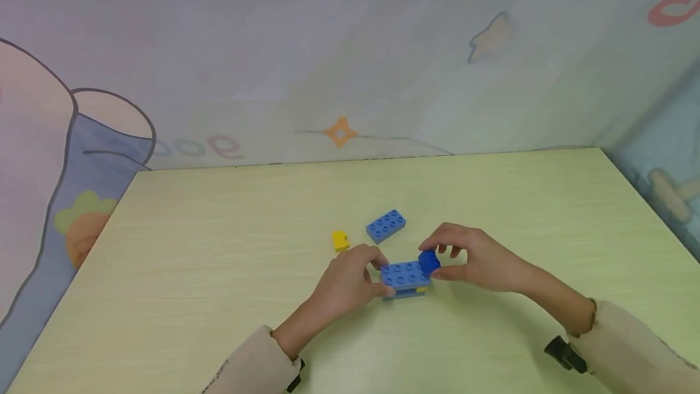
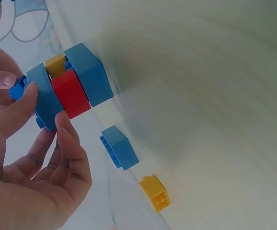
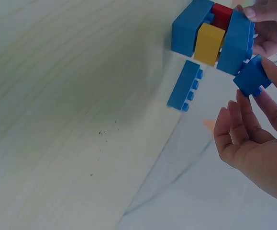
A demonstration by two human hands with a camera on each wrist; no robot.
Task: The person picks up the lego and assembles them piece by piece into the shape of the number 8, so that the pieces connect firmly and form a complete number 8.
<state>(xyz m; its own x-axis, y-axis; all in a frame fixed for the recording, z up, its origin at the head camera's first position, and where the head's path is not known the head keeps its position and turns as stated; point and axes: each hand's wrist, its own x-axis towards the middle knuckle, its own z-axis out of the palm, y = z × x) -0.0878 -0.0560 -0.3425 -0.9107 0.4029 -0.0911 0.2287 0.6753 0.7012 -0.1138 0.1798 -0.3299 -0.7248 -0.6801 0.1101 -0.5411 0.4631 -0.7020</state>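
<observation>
A small stack of building bricks stands on the table: a blue brick at the bottom, a red brick and a yellow brick side by side above it, and a long blue brick on top. My left hand grips the left end of that top brick between thumb and fingers. Over its right end, my right hand pinches a small dark blue brick, tilted against the studs. Whether it is pressed on, I cannot tell.
Behind the stack lies a loose blue brick, studs up. A small yellow brick is to its left, just beyond the left hand. The pale wooden table ends at a printed cloth backdrop.
</observation>
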